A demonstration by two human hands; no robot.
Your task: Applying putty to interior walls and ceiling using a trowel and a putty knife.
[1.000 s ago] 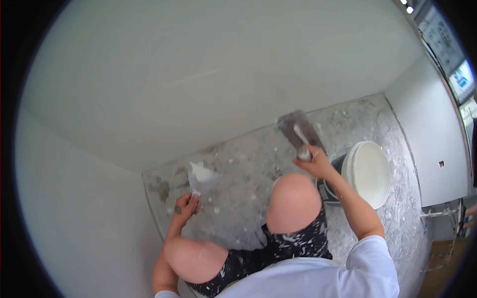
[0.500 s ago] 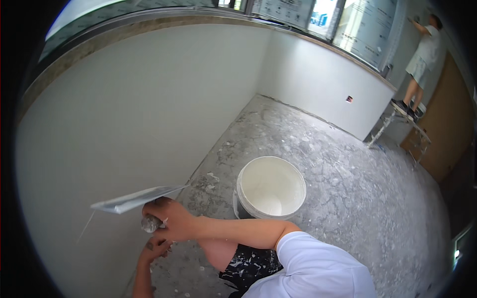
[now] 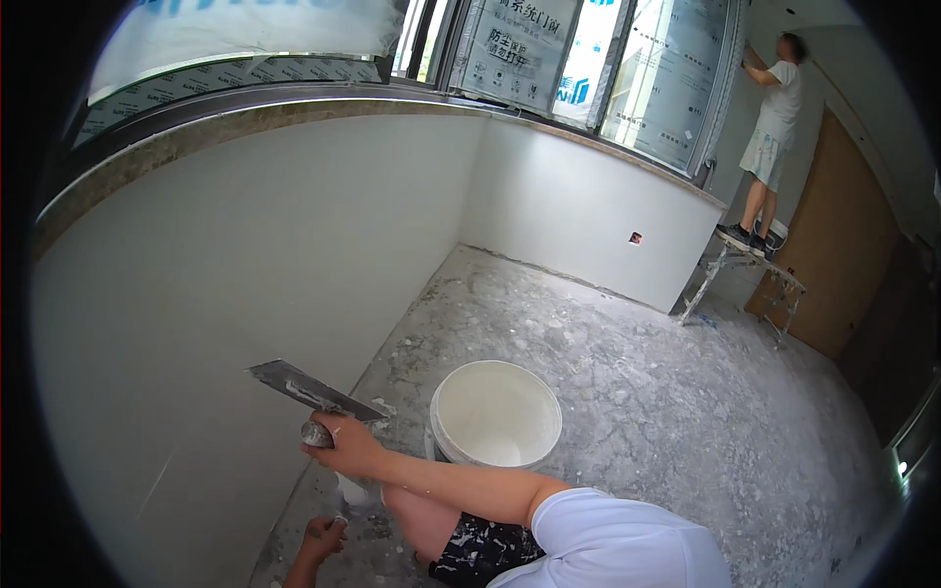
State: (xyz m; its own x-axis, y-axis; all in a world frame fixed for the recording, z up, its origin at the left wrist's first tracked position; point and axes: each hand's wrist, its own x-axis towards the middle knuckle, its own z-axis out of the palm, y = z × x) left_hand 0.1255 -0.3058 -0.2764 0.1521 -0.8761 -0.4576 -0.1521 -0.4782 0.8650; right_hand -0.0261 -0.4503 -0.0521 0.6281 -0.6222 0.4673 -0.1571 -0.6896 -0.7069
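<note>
My right hand [image 3: 345,446] is closed around the grey handle of a plastering trowel [image 3: 312,389]. The trowel's flat metal blade, streaked with white, is held off the low white wall's base, left of the bucket. Lower down, my left hand [image 3: 323,540] is closed on the thin end of what looks like a putty knife [image 3: 355,490], whose pale blade points up beneath my right wrist. A white bucket [image 3: 497,414] stands on the floor beyond my right forearm, with off-white material coating its inside.
A low wall [image 3: 225,245] runs along my left under a window ledge [image 3: 245,116]. The concrete floor [image 3: 627,412] is spattered white. At the far right, another person [image 3: 774,118] stands on a work platform [image 3: 755,260] facing a wall, beside a brown door panel [image 3: 833,235].
The trowel has turned from nearly edge-on near the wall to showing its blade face, slanting down rightward. My left hand has moved lower, and the putty knife now shows. The view has shifted upward.
</note>
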